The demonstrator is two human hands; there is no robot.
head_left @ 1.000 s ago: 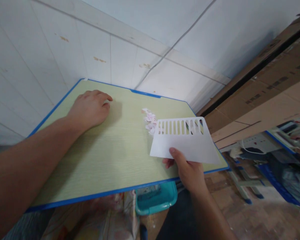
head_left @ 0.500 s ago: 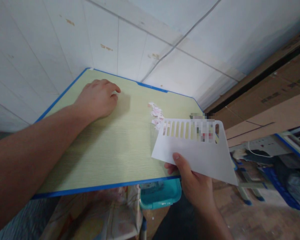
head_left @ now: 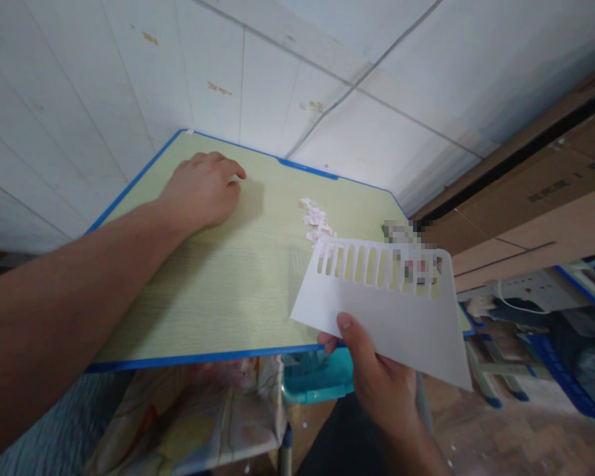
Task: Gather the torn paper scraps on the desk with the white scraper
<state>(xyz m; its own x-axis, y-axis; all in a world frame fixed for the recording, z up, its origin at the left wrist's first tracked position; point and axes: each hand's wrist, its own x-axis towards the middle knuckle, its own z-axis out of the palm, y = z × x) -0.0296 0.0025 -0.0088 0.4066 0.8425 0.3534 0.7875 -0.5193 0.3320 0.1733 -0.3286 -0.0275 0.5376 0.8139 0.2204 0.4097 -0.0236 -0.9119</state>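
Note:
My right hand grips a white slotted card by its near edge, thumb on top and fingers beneath. A row of long narrow slots runs along the card's far side. It is held tilted over the right part of a pale green desk top with a blue rim. Small torn paper scraps lie in a strip by the card's far left corner. My left hand rests on the desk at the left, fingers loosely bent, with a gap between thumb and forefinger and nothing visible in it.
A pixelated object lies at the desk's right side, partly behind the card. Below the near edge are a teal plastic bin and a patterned cloth. The white wall stands behind; cardboard boxes are at right.
My right hand has drawn the slotted card slightly left and towards me. My left hand stays in place on the desk; the view has shifted a little.

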